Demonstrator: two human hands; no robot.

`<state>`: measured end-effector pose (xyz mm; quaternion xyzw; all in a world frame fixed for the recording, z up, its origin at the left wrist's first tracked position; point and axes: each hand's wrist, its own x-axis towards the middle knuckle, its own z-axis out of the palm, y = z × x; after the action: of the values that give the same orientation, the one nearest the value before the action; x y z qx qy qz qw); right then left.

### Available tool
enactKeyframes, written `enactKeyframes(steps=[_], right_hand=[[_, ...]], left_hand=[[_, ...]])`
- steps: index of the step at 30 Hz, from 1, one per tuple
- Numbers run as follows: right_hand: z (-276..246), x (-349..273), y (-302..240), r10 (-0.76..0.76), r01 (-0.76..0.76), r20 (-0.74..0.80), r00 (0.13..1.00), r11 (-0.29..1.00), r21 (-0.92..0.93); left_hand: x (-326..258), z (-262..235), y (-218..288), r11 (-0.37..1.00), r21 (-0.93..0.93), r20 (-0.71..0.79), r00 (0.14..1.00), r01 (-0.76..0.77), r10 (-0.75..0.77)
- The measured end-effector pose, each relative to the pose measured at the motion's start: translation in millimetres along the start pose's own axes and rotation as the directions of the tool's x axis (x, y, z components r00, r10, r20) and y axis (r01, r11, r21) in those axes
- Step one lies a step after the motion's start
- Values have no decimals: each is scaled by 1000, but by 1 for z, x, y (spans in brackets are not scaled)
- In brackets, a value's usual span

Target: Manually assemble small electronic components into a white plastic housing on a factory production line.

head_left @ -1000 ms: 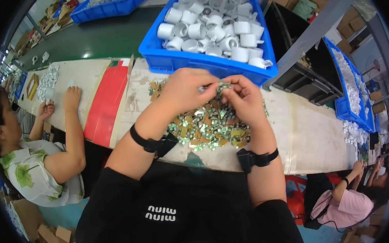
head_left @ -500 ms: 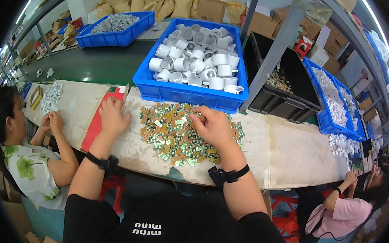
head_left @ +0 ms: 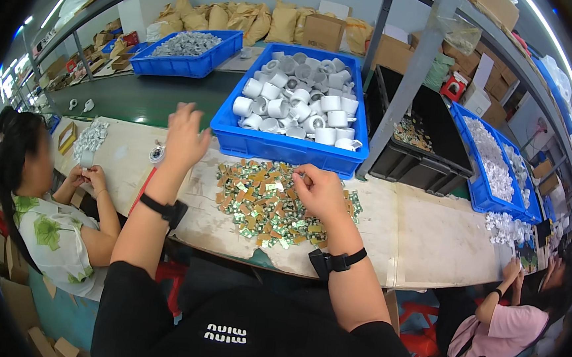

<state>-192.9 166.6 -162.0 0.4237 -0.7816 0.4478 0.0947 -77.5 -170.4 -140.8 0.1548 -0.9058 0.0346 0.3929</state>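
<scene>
A heap of small green and gold flat pieces point(head_left: 264, 207) lies on the pale worktable point(head_left: 428, 238) in front of me. My right hand point(head_left: 318, 193) rests on the heap's upper right part with thumb and forefinger pinched together; whether a piece sits between them is hidden. My left hand point(head_left: 186, 138) is lifted above the table to the left of the heap, fingers spread, holding nothing. A small round white spool point(head_left: 158, 154) lies on the table just below and left of that hand. Both wrists wear black bands.
A blue bin of white cylindrical caps point(head_left: 297, 113) stands right behind the heap. A black bin point(head_left: 420, 155) and blue bins of small white parts point(head_left: 499, 167) are to the right; another blue bin point(head_left: 185, 52) is far left. Seated people work at left point(head_left: 50, 228) and right point(head_left: 509, 313).
My left hand has left the heap, moved left and risen with its fingers spread. My right hand stays on the heap. The view has tilted up, showing more of the bins and shelves.
</scene>
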Motion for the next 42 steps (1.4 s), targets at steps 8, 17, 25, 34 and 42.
enactKeyframes(steps=[8,17,25,34,42], right_hand=[[11,2,10,38,-38,7,999,999,38],[6,0,11,-19,19,-11,1000,1000,2],[7,0,23,-11,11,-39,999,1000,-2],[-1,-10,19,322,-136,-420,849,899,415],[-192,-128,128,301,-833,-814,497,430,-349]], left_hand=[[109,54,57,973,215,335,942,-81,4],[111,52,82,941,313,511,858,-128,-54],[56,20,152,760,-627,-88,985,-169,146],[-6,49,147,574,-762,-147,943,-301,299],[-15,21,161,476,-877,28,981,-68,191]])
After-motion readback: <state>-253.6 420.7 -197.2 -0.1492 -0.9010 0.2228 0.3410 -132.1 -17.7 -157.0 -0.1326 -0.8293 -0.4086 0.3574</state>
